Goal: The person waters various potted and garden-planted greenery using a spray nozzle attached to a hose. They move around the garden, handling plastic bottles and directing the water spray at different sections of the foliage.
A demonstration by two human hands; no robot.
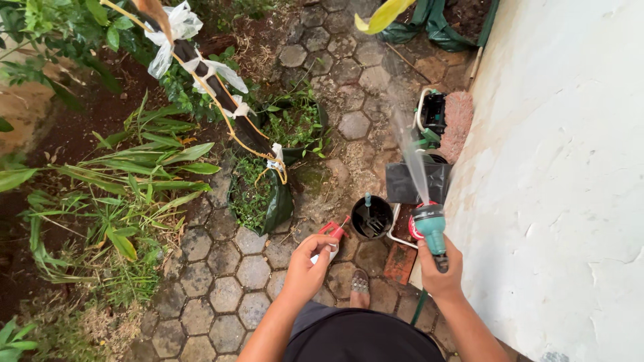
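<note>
Teal plastic hose spray nozzle with a red collar (pixel 428 224), gripped in the right hand (pixel 441 268), fingers wrapped shut around its handle, just right of the round black plastic pot (pixel 372 218). Thin spray of water (pixel 410 161) fanning up from the nozzle, past the pot's right side toward a black plastic grow bag (pixel 416 182) just beyond the pot. Green hose (pixel 421 305) trailing down below the right hand, near and to the pot's lower right.

Small red-handled tool (pixel 332 234) held in the left hand (pixel 307 265), fingers curled closed around it, just left of the pot and slightly nearer; exact kind of tool hard to tell. Small hand fork with a blue grip (pixel 368 213) standing inside the pot. Sandalled foot (pixel 359 285) just below the pot.

Dark green bag of leafy weeds (pixel 258 198) left of the pot. Dark branch wrapped with clear plastic and tan twine (pixel 208 77) well up and left of the pot. Hexagonal stone pavers (pixel 235 288) under and around the pot. White plastered wall (pixel 563 181) right of the pot.
</note>
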